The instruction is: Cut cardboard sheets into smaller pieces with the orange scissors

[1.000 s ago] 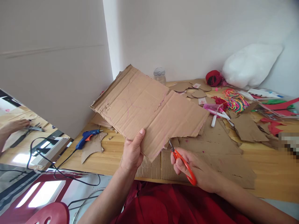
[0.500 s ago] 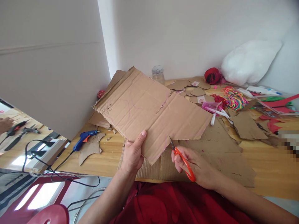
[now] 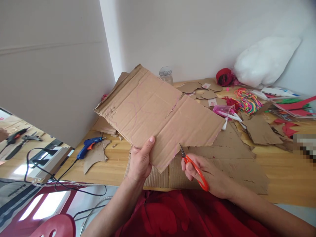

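One corrugated cardboard sheet (image 3: 158, 115), lifted above the surface (image 3: 283, 168). Left hand (image 3: 140, 161) clamped on its near edge, thumb on top. Right hand (image 3: 204, 172) closed around one pair of orange-handled scissors (image 3: 194, 166), blade tips touching the sheet's lower edge just right of the left hand. One blue glue gun (image 3: 90, 144) lies left of the left hand. One clear jar (image 3: 166, 75) stands beyond the sheet.
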Tool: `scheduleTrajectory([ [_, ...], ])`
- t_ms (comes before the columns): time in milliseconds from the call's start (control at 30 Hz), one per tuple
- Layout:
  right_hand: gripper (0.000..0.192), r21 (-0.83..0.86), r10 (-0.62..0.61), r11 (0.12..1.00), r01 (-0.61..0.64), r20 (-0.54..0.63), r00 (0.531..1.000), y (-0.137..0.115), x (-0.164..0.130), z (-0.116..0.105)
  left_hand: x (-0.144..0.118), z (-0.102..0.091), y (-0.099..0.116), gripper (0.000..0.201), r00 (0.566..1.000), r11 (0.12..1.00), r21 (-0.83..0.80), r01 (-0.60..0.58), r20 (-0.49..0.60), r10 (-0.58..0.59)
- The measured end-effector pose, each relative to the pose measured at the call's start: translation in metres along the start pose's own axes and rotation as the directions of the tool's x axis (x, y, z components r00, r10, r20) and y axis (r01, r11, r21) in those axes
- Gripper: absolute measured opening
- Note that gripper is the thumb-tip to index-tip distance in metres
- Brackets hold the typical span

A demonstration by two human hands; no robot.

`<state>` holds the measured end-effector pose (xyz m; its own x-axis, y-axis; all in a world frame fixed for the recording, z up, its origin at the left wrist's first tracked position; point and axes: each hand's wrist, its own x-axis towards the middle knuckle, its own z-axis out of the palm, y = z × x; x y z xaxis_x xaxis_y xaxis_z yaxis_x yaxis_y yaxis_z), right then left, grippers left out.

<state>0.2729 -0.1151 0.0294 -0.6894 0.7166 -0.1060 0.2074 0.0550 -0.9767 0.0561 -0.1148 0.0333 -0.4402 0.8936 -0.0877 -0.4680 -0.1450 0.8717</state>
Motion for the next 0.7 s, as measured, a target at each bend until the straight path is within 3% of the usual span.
scheduleTrajectory([
  [200,0.055,0.074,0.009,0.997,-0.008,-0.019,1.000,0.001,0.000,0.004,-0.004,0.000,-0.003,0.057,1.000,1.000,0.007,0.007,-0.003,-0.007],
  [367,0.050,0.170,0.088,0.982,-0.078,-0.055,0.995,0.011,0.000,0.008,-0.007,0.001,-0.005,0.057,1.000,1.000,0.014,-0.007,-0.020,0.008],
  [700,0.051,0.128,0.113,0.988,-0.087,-0.208,0.972,0.014,-0.002,0.013,-0.010,0.004,-0.008,0.059,1.000,1.000,0.024,0.006,-0.021,-0.006],
])
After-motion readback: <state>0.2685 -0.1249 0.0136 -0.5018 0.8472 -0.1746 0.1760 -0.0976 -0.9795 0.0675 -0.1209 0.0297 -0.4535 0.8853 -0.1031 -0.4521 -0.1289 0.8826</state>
